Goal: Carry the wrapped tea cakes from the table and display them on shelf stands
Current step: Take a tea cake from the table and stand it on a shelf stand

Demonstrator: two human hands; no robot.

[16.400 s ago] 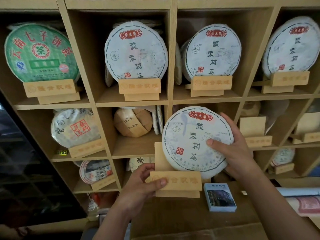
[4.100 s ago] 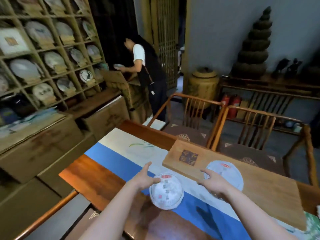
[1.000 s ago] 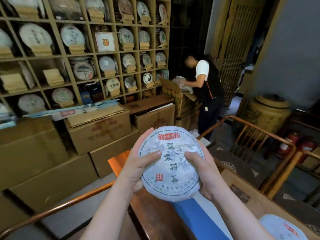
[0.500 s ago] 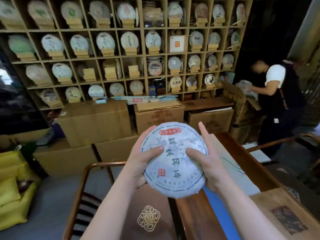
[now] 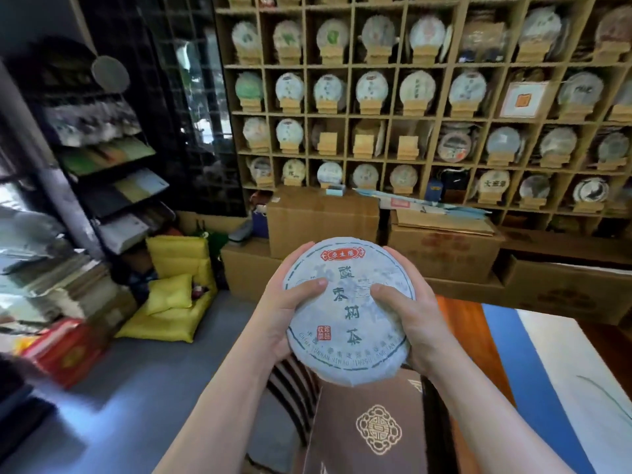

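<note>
Head view: shelf wall point(image 5: 424, 114) now nearer, centered.

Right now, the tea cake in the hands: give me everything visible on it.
The tea cake is a round, flat disc wrapped in pale paper that looks thin and slightly creased. Its face shows a red label at the top, dark characters down the middle, a small red stamp lower left and a printed ring near the rim. It is held face toward the camera, tilted back, above a chair. The left hand and right hand grip its sides, thumbs on the face.
</note>
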